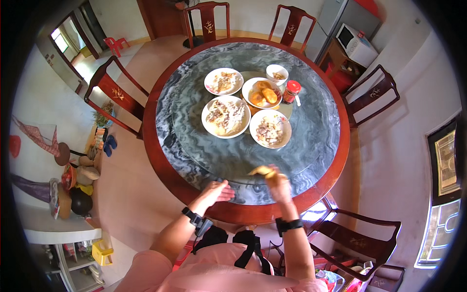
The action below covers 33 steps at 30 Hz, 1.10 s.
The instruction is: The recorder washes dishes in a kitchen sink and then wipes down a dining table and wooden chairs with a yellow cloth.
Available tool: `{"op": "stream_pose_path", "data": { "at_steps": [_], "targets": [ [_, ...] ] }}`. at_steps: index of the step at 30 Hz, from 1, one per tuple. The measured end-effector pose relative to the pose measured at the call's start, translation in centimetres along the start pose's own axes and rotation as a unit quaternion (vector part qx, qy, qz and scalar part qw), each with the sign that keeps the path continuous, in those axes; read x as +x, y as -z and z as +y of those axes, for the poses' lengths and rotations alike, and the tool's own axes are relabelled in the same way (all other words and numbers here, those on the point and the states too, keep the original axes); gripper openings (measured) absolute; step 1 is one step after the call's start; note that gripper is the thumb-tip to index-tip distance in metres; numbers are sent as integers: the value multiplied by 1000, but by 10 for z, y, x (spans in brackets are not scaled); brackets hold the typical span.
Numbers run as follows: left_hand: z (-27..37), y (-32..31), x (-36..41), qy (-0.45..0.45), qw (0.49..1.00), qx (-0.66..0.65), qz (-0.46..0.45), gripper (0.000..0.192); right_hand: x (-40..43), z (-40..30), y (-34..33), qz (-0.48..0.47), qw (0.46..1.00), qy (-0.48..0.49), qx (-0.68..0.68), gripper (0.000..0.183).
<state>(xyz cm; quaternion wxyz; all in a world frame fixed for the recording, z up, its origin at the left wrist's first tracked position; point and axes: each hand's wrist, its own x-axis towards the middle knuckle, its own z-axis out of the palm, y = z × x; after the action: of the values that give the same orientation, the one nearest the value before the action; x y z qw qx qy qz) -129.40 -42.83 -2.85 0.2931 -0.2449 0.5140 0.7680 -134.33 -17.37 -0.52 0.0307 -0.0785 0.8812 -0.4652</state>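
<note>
My right hand (280, 189) is closed around a yellow cloth (263, 170), blurred, over the near part of the round marble-topped table (240, 193). At the near left of the tabletop is my left hand (217, 192), fingers apart and holding nothing. Farther in, a glass turntable (204, 160) bears several dishes. Nearest are a bowl of chopped food (270, 129) and a larger bowl of food (226, 116). Behind them stand a plate of food (223, 81), a bowl with golden round pieces (262, 93), a small white bowl (277, 74) and a red-lidded jar (292, 91).
Carved wooden chairs surround the table, including one at the left (116, 93) and one at the near right (357, 237). A white microwave (355, 44) sits on a wooden cabinet beside a fridge (330, 25). Blue slippers (109, 145) lie on the floor left.
</note>
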Motion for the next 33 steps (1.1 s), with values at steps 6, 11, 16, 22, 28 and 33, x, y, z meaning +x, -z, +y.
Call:
{"op": "stream_pose_path", "data": {
  "at_steps": [6, 11, 16, 22, 28, 33],
  "targets": [
    [55, 86, -9, -125, 971, 33, 199, 38, 16, 13, -49, 255, 930, -99, -246, 46],
    [61, 121, -6, -106, 966, 56, 229, 38, 37, -67, -168, 82, 981, 80, -156, 54],
    [70, 143, 8, -97, 978, 31, 185, 49, 40, -108, -187, -32, 950, 244, -193, 36],
    [83, 158, 28, -94, 988, 14, 125, 40, -27, -56, -128, 32, 970, 179, -163, 33],
    [85, 154, 41, -82, 988, -16, 129, 26, -66, 3, -10, 282, 948, -130, -68, 23],
    [85, 115, 53, -72, 992, 46, 95, 22, -72, 146, 102, 367, 894, -255, -35, 38]
  ]
}}
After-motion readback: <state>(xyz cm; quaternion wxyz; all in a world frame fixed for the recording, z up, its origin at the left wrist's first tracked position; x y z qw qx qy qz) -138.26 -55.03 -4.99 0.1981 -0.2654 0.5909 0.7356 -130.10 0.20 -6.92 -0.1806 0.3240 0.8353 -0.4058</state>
